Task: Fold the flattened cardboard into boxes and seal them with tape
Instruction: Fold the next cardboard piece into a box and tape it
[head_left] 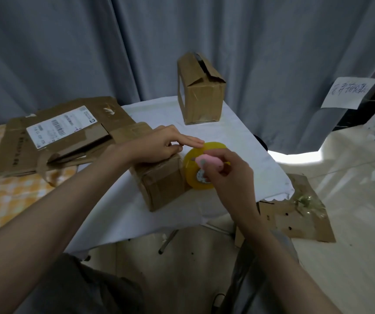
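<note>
Dim, soft, slightly blurred wide-angle view; blown-out glare on floor (295,157) at right.

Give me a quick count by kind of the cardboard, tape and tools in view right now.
Folded cardboard boxes: 2, near box under the left hand, far box
Flattened cardboard: 2, labelled stack, floor piece
Yellow tape rolls: 1
Pink cutters: 1, in the right hand
Total: 6

I see the small box (159,180) mid-bench (238,132), with the tape roll (193,164) touching its right side and flattened cardboard (64,132) crowding its left. Behind it, bare cloth runs to the upright box (201,98); bare cloth also lies in front.
</note>
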The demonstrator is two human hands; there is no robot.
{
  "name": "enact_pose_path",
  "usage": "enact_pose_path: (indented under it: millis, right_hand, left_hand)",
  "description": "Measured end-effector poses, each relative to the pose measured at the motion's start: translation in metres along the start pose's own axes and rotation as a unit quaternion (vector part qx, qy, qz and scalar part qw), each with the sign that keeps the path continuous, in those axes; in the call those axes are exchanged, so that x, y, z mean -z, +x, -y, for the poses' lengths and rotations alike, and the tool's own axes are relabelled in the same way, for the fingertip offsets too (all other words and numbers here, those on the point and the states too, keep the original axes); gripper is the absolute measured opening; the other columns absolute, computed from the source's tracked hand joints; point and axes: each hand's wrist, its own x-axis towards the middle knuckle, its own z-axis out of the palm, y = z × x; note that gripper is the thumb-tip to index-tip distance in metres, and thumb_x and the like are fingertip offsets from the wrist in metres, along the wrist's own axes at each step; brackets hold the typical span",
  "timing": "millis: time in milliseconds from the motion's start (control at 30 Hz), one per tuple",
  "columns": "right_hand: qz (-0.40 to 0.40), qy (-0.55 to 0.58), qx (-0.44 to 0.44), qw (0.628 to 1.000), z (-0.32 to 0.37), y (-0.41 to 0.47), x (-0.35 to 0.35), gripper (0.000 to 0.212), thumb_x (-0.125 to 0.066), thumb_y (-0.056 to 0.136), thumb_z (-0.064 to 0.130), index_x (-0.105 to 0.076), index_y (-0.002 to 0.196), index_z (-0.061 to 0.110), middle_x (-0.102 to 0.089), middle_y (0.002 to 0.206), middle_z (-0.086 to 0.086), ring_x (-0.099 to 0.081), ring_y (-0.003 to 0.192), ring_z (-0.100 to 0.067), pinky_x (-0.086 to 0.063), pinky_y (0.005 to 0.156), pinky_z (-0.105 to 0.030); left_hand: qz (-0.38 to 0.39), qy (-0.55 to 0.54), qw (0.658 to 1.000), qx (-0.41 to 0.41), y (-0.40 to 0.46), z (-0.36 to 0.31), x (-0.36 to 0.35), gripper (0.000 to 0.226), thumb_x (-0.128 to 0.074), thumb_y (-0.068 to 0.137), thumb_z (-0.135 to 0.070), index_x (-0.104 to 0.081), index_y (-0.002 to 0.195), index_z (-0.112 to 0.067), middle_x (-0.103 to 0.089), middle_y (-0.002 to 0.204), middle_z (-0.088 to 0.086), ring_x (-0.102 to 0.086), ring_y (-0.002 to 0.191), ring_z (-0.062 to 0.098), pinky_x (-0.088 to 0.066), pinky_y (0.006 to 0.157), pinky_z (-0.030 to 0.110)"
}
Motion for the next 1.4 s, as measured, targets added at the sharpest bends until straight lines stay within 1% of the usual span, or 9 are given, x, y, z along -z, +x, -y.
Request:
enact_pose_path:
  millis: [233, 333, 400, 533, 733, 1067, 1167, 1300, 1400]
  right_hand:
    - [-0.037, 0.008, 0.01, 0.999, 0.006, 0.002, -0.023, 0.009, -0.073, 0.089, 0.023, -0.066, 0.094, 0.027, -0.06, 0.07, 0.009, -0.062, 0.07, -0.014, -0.056, 0.064, -0.035]
    - [-0.026, 0.001, 0.003, 1.0, 0.007, 0.006, -0.028, 0.007, -0.073, 0.089, 0.02, -0.068, 0.095, 0.021, -0.058, 0.07, 0.016, -0.06, 0.069, -0.007, -0.048, 0.059, -0.016]
    - [0.02, -0.035, 0.004, 0.999, 0.008, 0.007, -0.025, 0.004, -0.071, 0.088, 0.014, -0.071, 0.089, 0.018, -0.058, 0.063, 0.015, -0.058, 0.063, -0.004, -0.043, 0.055, -0.012]
    - [0.163, -0.075, -0.046, 0.983, 0.015, 0.005, 0.001, 0.013, -0.068, 0.083, 0.006, -0.074, 0.082, 0.017, -0.067, 0.062, -0.006, -0.065, 0.054, -0.018, -0.057, 0.059, -0.036]
    - [-0.006, -0.111, -0.124, 0.986, -0.016, 0.046, 0.033, 0.013, -0.053, 0.082, 0.023, -0.063, 0.074, 0.019, -0.071, 0.077, -0.001, -0.062, 0.078, -0.02, -0.051, 0.073, -0.036]
    - [0.074, -0.148, -0.214, 0.963, -0.088, 0.079, 0.029, 0.014, -0.051, 0.089, 0.018, -0.064, 0.083, 0.016, -0.07, 0.091, -0.005, -0.063, 0.096, -0.029, -0.053, 0.087, -0.046]
    - [0.094, -0.204, -0.16, 0.961, -0.086, 0.077, 0.022, 0.024, -0.047, 0.089, 0.023, -0.066, 0.078, 0.032, -0.071, 0.102, -0.004, -0.062, 0.104, -0.03, -0.05, 0.092, -0.049]
    - [-0.025, -0.021, 0.032, 0.999, -0.054, 0.064, 0.018, 0.036, -0.043, 0.087, 0.016, -0.073, 0.106, 0.023, -0.067, 0.118, 0.003, -0.056, 0.116, -0.013, -0.043, 0.103, -0.032]
    - [0.144, -0.126, 0.136, 0.972, -0.038, 0.058, 0.007, 0.052, -0.062, 0.075, 0.018, -0.063, 0.127, 0.022, -0.06, 0.13, 0.0, -0.051, 0.124, -0.02, -0.038, 0.105, -0.037]
  left_hand:
    - [-0.005, -0.002, 1.0, -0.015, -0.001, 0.001, -0.001, 0.054, -0.048, 0.1, 0.001, -0.052, 0.139, -0.036, -0.045, 0.103, -0.06, -0.049, 0.093, 0.018, -0.032, 0.075, 0.007]
    - [-0.017, -0.002, 0.999, -0.033, -0.001, -0.002, -0.001, 0.057, -0.049, 0.098, 0.003, -0.053, 0.136, -0.038, -0.042, 0.095, -0.064, -0.053, 0.09, 0.03, -0.033, 0.073, 0.01]
    - [-0.023, -0.007, 1.0, -0.019, 0.0, 0.001, -0.002, 0.054, -0.049, 0.098, 0.003, -0.056, 0.136, -0.035, -0.048, 0.099, -0.056, -0.053, 0.09, 0.025, -0.033, 0.071, 0.014]
    - [-0.017, 0.005, 1.0, 0.002, 0.001, 0.004, -0.005, 0.056, -0.046, 0.099, 0.003, -0.052, 0.139, -0.035, -0.052, 0.137, -0.026, -0.044, 0.095, -0.003, -0.028, 0.077, 0.003]
    - [-0.015, -0.001, 1.0, 0.009, 0.001, 0.004, -0.003, 0.053, -0.046, 0.1, 0.002, -0.052, 0.14, -0.031, -0.047, 0.131, -0.029, -0.041, 0.091, -0.018, -0.027, 0.074, -0.001]
    - [-0.029, -0.008, 1.0, 0.008, -0.003, 0.0, -0.005, 0.051, -0.046, 0.099, 0.003, -0.054, 0.139, -0.028, -0.053, 0.14, -0.016, -0.041, 0.089, -0.026, -0.027, 0.073, -0.003]
    - [-0.025, -0.001, 1.0, 0.007, -0.005, 0.0, -0.005, 0.051, -0.046, 0.099, 0.002, -0.055, 0.139, -0.028, -0.053, 0.14, -0.016, -0.041, 0.089, -0.023, -0.027, 0.074, -0.002]
    - [-0.028, 0.0, 1.0, 0.008, -0.006, 0.0, -0.006, 0.052, -0.045, 0.099, 0.001, -0.054, 0.139, -0.031, -0.053, 0.131, -0.027, -0.043, 0.088, -0.011, -0.028, 0.074, 0.003]
    - [-0.032, 0.007, 0.999, 0.024, -0.006, -0.002, -0.007, 0.05, -0.047, 0.1, -0.003, -0.054, 0.137, -0.036, -0.049, 0.103, -0.034, -0.041, 0.089, 0.004, -0.03, 0.075, 0.01]
